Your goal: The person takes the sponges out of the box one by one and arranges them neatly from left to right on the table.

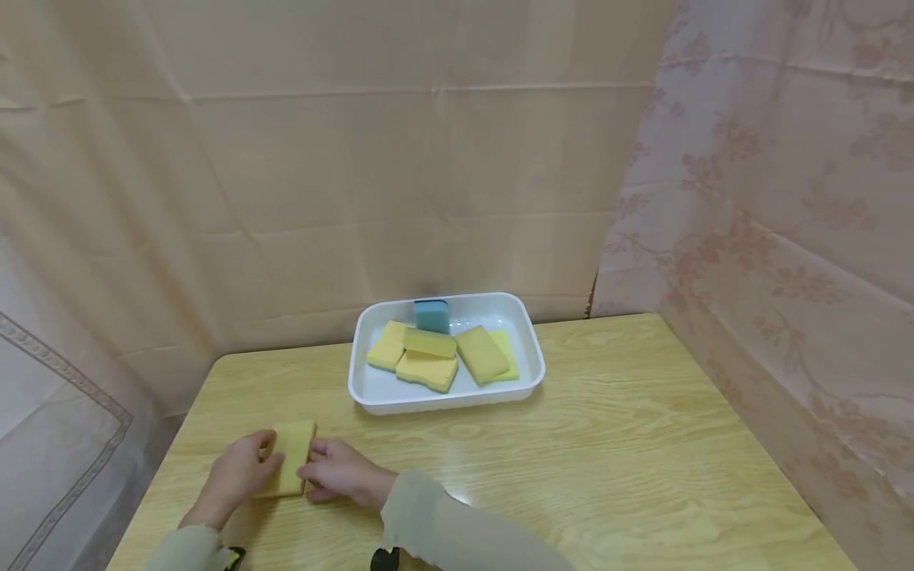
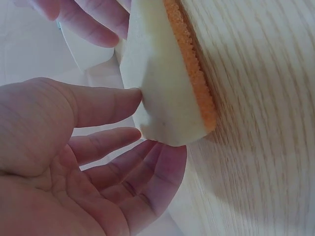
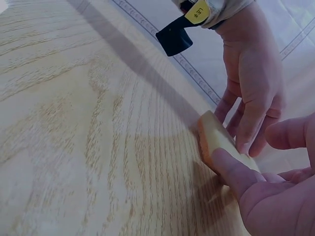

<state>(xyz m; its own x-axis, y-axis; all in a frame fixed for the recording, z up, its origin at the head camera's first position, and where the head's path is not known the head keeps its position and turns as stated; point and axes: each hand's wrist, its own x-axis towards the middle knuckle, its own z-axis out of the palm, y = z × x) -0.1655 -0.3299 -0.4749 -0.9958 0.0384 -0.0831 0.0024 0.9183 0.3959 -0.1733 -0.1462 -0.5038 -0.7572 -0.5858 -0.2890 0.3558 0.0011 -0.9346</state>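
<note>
A pale yellow sponge [image 1: 291,448] with an orange layer [image 2: 194,73] underneath lies on the left part of the table. My left hand [image 1: 239,476] grips its left side; in the left wrist view the thumb is over the pale face and the fingers reach the end. From the right, my right hand [image 1: 346,472] touches the opposite edge. The right wrist view shows the right thumb [image 3: 231,167] against the sponge's edge, with the index finger raised apart from it. Some of the right fingers are hidden.
A white tray [image 1: 378,406] stands at the back of the wooden table [image 1: 607,444]. Inside are several yellow sponges [image 1: 426,370] and a blue sponge [image 1: 432,316]. Beige cloth [image 1: 400,159] hangs behind, and patterned cloth [image 1: 771,198] hangs on the right.
</note>
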